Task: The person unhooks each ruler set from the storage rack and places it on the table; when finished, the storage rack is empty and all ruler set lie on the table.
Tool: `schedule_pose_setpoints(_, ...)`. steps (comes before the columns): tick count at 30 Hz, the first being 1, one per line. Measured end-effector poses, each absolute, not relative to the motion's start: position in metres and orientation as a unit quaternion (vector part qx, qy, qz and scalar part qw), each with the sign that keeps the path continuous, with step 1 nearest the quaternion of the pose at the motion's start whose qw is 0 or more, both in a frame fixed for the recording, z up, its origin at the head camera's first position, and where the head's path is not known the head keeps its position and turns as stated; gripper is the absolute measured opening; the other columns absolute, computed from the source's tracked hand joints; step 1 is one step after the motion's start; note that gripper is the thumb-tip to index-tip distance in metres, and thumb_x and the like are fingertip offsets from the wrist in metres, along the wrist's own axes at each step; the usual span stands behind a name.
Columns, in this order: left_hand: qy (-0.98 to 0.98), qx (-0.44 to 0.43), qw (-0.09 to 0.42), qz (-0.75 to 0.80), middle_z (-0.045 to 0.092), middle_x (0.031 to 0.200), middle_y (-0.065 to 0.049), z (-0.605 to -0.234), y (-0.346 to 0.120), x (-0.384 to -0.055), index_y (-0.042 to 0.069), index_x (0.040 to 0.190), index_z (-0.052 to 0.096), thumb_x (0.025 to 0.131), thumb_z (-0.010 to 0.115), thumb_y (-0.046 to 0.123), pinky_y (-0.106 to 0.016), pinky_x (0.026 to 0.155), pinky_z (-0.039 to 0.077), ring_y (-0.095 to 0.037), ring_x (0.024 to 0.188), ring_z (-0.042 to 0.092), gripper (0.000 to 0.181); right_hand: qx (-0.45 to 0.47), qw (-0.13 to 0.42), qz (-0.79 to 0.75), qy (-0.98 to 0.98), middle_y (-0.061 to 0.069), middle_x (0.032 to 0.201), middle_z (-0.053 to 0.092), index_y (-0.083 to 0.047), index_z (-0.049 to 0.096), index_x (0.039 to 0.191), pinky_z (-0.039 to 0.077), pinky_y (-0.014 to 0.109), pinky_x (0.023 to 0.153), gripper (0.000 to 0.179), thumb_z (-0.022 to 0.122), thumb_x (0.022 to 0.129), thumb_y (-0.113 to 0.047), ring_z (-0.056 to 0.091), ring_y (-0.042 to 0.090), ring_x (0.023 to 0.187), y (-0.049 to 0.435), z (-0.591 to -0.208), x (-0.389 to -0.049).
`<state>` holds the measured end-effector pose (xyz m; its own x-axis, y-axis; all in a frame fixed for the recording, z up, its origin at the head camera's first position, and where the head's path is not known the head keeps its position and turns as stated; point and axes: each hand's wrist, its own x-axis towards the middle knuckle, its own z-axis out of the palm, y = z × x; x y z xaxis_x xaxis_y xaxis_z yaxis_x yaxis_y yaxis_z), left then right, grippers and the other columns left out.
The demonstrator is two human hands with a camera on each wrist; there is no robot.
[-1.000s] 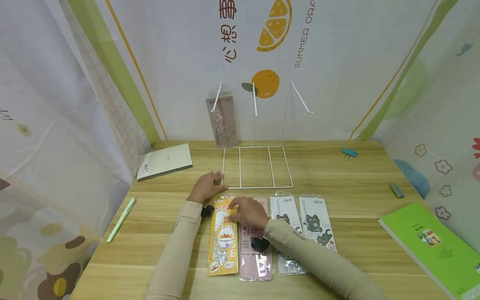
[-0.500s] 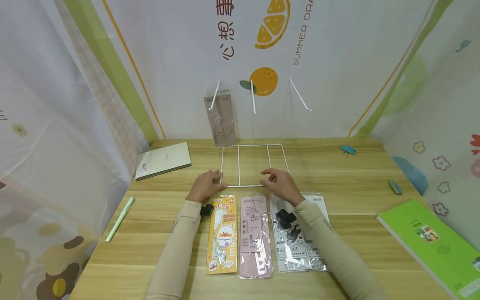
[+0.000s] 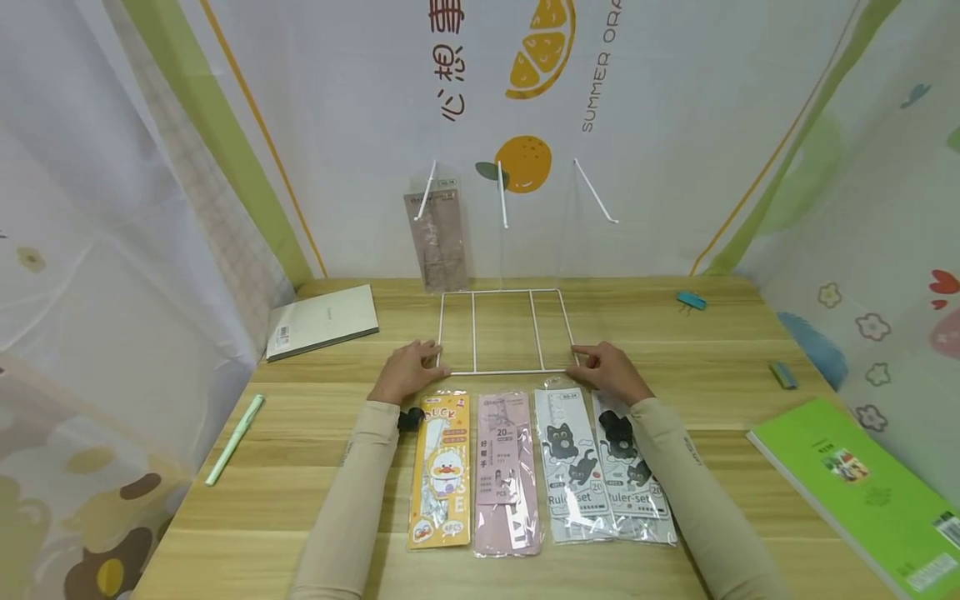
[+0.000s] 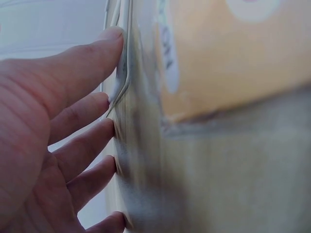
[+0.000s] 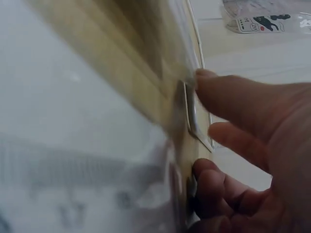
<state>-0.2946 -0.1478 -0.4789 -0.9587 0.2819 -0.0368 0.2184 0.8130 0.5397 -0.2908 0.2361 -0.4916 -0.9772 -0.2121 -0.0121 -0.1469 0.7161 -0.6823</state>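
Note:
A white wire display rack point(image 3: 508, 372) stands on the table, its base flat and its hooks raised at the back. My left hand point(image 3: 408, 372) is at the base's front left corner, thumb by the front wire and fingers spread. In the left wrist view the thumb reaches the wire while the fingertips point(image 4: 108, 125) rest along the table. At the front right corner is my right hand point(image 3: 609, 372), its thumb and index finger on either side of the corner. One brownish-pink ruler set point(image 3: 442, 242) in a clear pouch hangs on the left hook point(image 3: 425, 192).
In front lie a yellow duck pack point(image 3: 439, 471), a pink ruler pack point(image 3: 508, 475) and two cat ruler sets point(image 3: 576, 467), overlapping at the bottom. Around them are a notebook point(image 3: 324, 322), a green pen point(image 3: 236, 440), a binder clip point(image 3: 692, 300), a small blue-green item point(image 3: 783, 375) and a green book point(image 3: 862, 492).
My right hand has moved from above the yellow and pink packs rightward and back to the rack's front right corner. The left hand has kept its place at the left corner.

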Motion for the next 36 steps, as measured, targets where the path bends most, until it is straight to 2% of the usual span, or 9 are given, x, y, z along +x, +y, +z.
schedule_pose_setpoints(7,0.95,0.129,0.058,0.278,0.046,0.153,-0.018,-0.479,-0.147,-0.294,0.003,0.143,0.055,0.094,0.072,0.033,-0.062,0.119,0.024,-0.046,0.144,0.035,0.06,-0.093,0.033,-0.365,0.926,0.01,0.085,0.055,-0.001,0.063,0.135,0.038,0.029,0.061,0.054,0.079,0.089,-0.026,0.041,0.02,0.072,0.237,-0.493,-0.29)
schedule_pose_setpoints(12,0.952,0.14,0.053,0.266,0.051,0.148,-0.02,-0.474,-0.15,-0.298,0.004,0.142,0.058,0.095,0.071,0.033,-0.059,0.113,0.037,-0.044,0.138,0.046,0.057,-0.082,0.033,-0.374,0.923,0.01,0.088,0.057,-0.003,0.065,0.134,0.037,0.029,0.062,0.053,0.079,0.089,-0.027,0.039,0.02,0.07,0.237,-0.494,-0.291)
schedule_pose_setpoints(16,0.935,0.136,0.046,0.324,0.053,0.147,-0.021,-0.463,-0.152,-0.309,0.005,0.144,0.055,0.098,0.067,0.031,-0.058,0.109,0.043,-0.043,0.132,0.053,0.054,-0.083,0.027,-0.368,0.926,0.009,0.085,0.056,-0.004,0.064,0.135,0.037,0.029,0.063,0.054,0.079,0.089,-0.029,0.04,0.019,0.071,0.236,-0.493,-0.29)
schedule_pose_setpoints(21,0.894,0.124,0.0,0.431,0.042,0.157,-0.017,-0.442,-0.153,-0.331,0.008,0.149,0.05,0.1,0.064,0.028,-0.058,0.116,0.034,-0.042,0.143,0.041,0.054,-0.064,0.036,-0.385,0.92,0.008,0.086,0.055,-0.005,0.063,0.136,0.038,0.03,0.064,0.056,0.079,0.088,-0.03,0.042,0.02,0.073,0.238,-0.493,-0.286)
schedule_pose_setpoints(24,0.873,0.116,-0.055,0.471,0.036,0.16,-0.016,-0.423,-0.153,-0.346,0.009,0.148,0.051,0.099,0.067,0.022,-0.059,0.119,0.028,-0.04,0.149,0.03,0.053,-0.053,0.04,-0.397,0.916,0.009,0.087,0.055,-0.005,0.063,0.136,0.04,0.03,0.065,0.057,0.08,0.088,-0.03,0.043,0.021,0.075,0.239,-0.493,-0.283)
schedule_pose_setpoints(29,0.838,0.105,-0.129,0.519,0.029,0.162,-0.015,-0.388,-0.155,-0.367,0.011,0.145,0.056,0.095,0.071,0.019,-0.06,0.12,0.024,-0.039,0.15,0.021,0.053,-0.051,0.04,-0.404,0.912,0.009,0.09,0.058,-0.005,0.064,0.135,0.04,0.03,0.064,0.055,0.08,0.088,-0.029,0.043,0.021,0.075,0.238,-0.493,-0.282)
schedule_pose_setpoints(32,0.824,0.111,-0.126,0.541,0.029,0.163,-0.011,-0.369,-0.157,-0.373,0.011,0.145,0.056,0.094,0.072,0.02,-0.057,0.122,0.021,-0.035,0.151,0.02,0.054,-0.052,0.037,-0.398,0.915,0.009,0.088,0.058,-0.004,0.065,0.134,0.04,0.029,0.063,0.055,0.08,0.088,-0.028,0.043,0.02,0.074,0.237,-0.493,-0.283)
schedule_pose_setpoints(36,0.791,0.12,-0.088,0.593,0.036,0.161,-0.007,-0.349,-0.158,-0.379,0.01,0.147,0.053,0.095,0.07,0.02,-0.054,0.122,0.022,-0.03,0.15,0.025,0.055,-0.058,0.032,-0.388,0.919,0.008,0.086,0.055,-0.004,0.064,0.135,0.04,0.03,0.064,0.055,0.08,0.088,-0.028,0.044,0.02,0.074,0.236,-0.493,-0.285)
